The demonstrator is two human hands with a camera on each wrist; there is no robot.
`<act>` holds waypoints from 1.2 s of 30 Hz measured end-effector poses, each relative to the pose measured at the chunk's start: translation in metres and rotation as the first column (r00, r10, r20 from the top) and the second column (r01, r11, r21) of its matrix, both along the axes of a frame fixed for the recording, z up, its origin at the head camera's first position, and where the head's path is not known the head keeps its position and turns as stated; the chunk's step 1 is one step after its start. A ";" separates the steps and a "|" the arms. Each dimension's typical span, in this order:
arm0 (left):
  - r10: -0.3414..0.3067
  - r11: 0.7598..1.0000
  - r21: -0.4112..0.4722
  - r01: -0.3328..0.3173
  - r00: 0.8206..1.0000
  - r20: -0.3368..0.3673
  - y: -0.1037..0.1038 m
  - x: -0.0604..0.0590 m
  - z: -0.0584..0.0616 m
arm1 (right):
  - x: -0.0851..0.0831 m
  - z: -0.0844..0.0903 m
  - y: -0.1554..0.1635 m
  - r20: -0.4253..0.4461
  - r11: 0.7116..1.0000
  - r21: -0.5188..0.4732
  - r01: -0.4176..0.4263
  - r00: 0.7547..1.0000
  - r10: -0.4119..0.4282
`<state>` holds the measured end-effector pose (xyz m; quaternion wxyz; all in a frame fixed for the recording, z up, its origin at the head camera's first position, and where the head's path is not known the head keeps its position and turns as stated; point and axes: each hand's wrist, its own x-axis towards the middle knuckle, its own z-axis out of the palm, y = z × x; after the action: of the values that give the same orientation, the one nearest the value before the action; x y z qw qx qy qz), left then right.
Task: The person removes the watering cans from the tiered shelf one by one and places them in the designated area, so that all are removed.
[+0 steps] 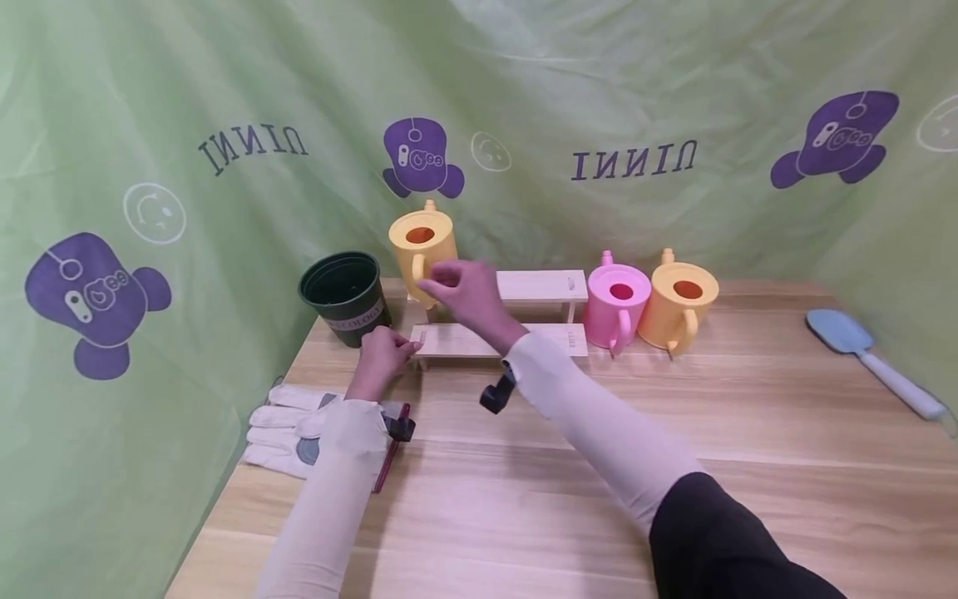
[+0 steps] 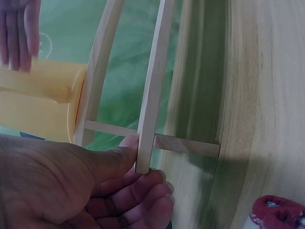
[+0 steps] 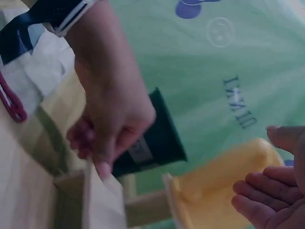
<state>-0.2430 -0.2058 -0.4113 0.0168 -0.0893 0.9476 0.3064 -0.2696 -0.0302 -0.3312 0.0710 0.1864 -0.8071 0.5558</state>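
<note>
A small two-step wooden stand [image 1: 479,339] is on the table by the back curtain. My left hand [image 1: 380,359] pinches the left end of its lower step between thumb and fingers, as the left wrist view shows. At the left end of the upper step stands a yellow watering can [image 1: 443,247], upright, its handle toward me and its spout toward the curtain. My right hand [image 1: 471,298] is right by the can's handle; in the right wrist view its fingers [image 3: 267,188] are loosely spread beside the can, gripping nothing.
Left of the stand is a dark green plant pot [image 1: 344,287]. White work gloves [image 1: 280,433] with a dark red edge lie at front left. Beside the stand's right end are a pink watering can [image 1: 615,312] and another yellow one [image 1: 674,308]. A blue trowel [image 1: 883,366] lies far right.
</note>
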 end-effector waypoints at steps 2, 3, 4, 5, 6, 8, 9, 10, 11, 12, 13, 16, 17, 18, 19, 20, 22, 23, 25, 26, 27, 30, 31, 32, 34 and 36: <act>-0.005 1.000 -0.017 0.004 1.000 -0.025 0.002 0.001 0.000 | -0.001 -0.004 -0.011 -0.034 1.000 0.010 0.011 0.999 -0.010; -0.005 1.000 -0.022 0.005 0.999 -0.036 0.002 0.001 0.000 | -0.001 -0.006 -0.015 -0.047 0.999 0.025 0.022 0.999 -0.021; -0.007 0.999 -0.032 0.006 0.999 -0.047 0.003 0.000 -0.001 | -0.001 -0.006 -0.018 -0.056 0.999 0.034 0.033 0.998 -0.031; -0.004 1.000 -0.029 0.003 0.999 -0.046 0.004 0.000 -0.001 | -0.001 -0.007 -0.021 -0.064 0.998 0.051 0.046 0.997 -0.043; -0.002 1.000 -0.028 0.001 0.999 -0.046 0.004 0.000 -0.001 | -0.002 -0.007 -0.022 -0.064 0.996 0.064 0.058 0.996 -0.054; 0.003 1.000 -0.022 -0.004 0.999 -0.043 0.004 0.000 0.000 | -0.002 -0.006 -0.025 -0.065 0.994 0.081 0.076 0.995 -0.070; 0.004 1.000 -0.021 -0.005 0.999 -0.042 0.004 0.000 0.000 | -0.002 -0.006 -0.027 -0.064 0.993 0.087 0.082 0.995 -0.077; 0.006 1.000 -0.021 -0.007 0.999 -0.037 0.004 0.001 0.000 | -0.001 -0.006 -0.028 -0.060 0.992 0.088 0.086 0.995 -0.081; 0.009 1.000 -0.015 -0.010 0.999 -0.031 0.005 0.001 0.000 | -0.001 -0.005 -0.028 -0.060 0.992 0.089 0.090 0.995 -0.085; 0.011 1.000 -0.013 -0.011 1.000 -0.027 0.005 0.002 0.001 | 0.000 -0.005 -0.029 -0.062 0.992 0.089 0.092 0.994 -0.087; 0.017 1.000 -0.011 -0.017 1.000 -0.023 0.005 0.002 0.001 | 0.001 -0.004 -0.029 -0.066 0.991 0.091 0.095 0.994 -0.089; 0.020 1.000 0.004 -0.020 1.000 0.001 0.006 0.002 0.003 | 0.001 -0.005 -0.029 -0.069 0.990 0.082 0.112 0.992 -0.106; 0.021 1.000 0.008 -0.021 1.000 0.010 0.007 0.002 0.004 | 0.001 -0.006 -0.028 -0.069 0.990 0.078 0.121 0.991 -0.116; 0.021 1.000 0.011 -0.021 1.000 0.022 0.007 0.001 0.004 | 0.002 -0.007 -0.027 -0.063 0.989 0.072 0.128 0.990 -0.124; 0.023 1.000 0.017 -0.023 0.999 0.034 0.008 0.001 0.004 | 0.002 -0.008 -0.026 -0.059 0.989 0.066 0.135 0.990 -0.131; 0.024 0.999 0.022 -0.025 0.999 0.047 0.008 0.001 0.004 | 0.002 -0.009 -0.024 -0.058 0.989 0.053 0.138 0.989 -0.135; 0.023 0.999 0.029 -0.024 0.998 0.062 0.009 0.001 0.004 | 0.004 -0.008 -0.019 -0.069 0.989 0.029 0.142 0.988 -0.140; 0.023 0.999 0.031 -0.025 0.998 0.059 0.009 0.000 0.004 | 0.005 -0.007 -0.016 -0.080 0.990 0.016 0.138 0.987 -0.136; 0.017 0.999 0.032 -0.018 0.999 0.039 0.009 0.000 0.003 | 0.008 -0.001 -0.008 -0.107 0.992 -0.010 0.129 0.986 -0.129; 0.014 1.000 0.025 -0.014 1.000 0.022 0.009 0.000 0.002 | 0.010 0.003 -0.003 -0.118 0.992 -0.025 0.122 0.985 -0.124; 0.013 1.000 0.020 -0.013 1.000 0.008 0.009 0.000 0.002 | 0.013 0.008 0.002 -0.121 0.993 -0.036 0.114 0.986 -0.118; 0.026 1.000 0.001 -0.026 0.999 -0.022 0.006 0.001 0.001 | 0.022 0.023 0.019 -0.119 0.995 -0.057 0.083 0.989 -0.089; 0.033 0.999 -0.003 -0.033 0.999 -0.027 0.006 0.001 0.000 | 0.025 0.029 0.026 -0.107 0.995 -0.064 0.073 0.991 -0.080; 0.035 0.999 -0.002 -0.036 0.999 -0.024 0.005 0.001 0.000 | 0.027 0.033 0.032 -0.102 0.996 -0.067 0.066 0.992 -0.073; 0.037 0.999 0.002 -0.037 0.999 -0.021 0.004 0.002 0.000 | 0.031 0.042 0.047 -0.096 0.996 -0.064 0.069 0.993 -0.075; 0.032 0.999 -0.001 -0.032 0.999 -0.019 0.003 0.002 -0.001 | 0.035 0.049 0.062 -0.089 0.995 -0.040 0.091 0.992 -0.094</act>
<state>-0.2411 -0.2024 -0.4118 0.0026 -0.1015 0.9463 0.3069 -0.2345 0.0321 -0.2819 0.1367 0.1727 -0.8006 0.5573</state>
